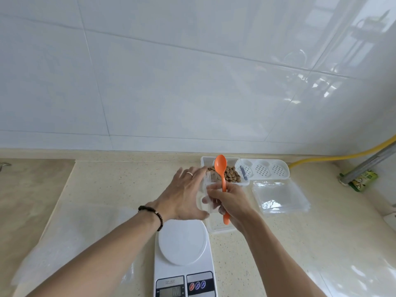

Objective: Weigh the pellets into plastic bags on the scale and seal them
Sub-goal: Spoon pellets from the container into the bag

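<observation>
Clear bag (205,196) barely discernible between both hands.

I'm facing glossy white wall tiles (171,71) filling the upper frame, daylight gleaming upper right, beige countertop (120,179) below.
</observation>
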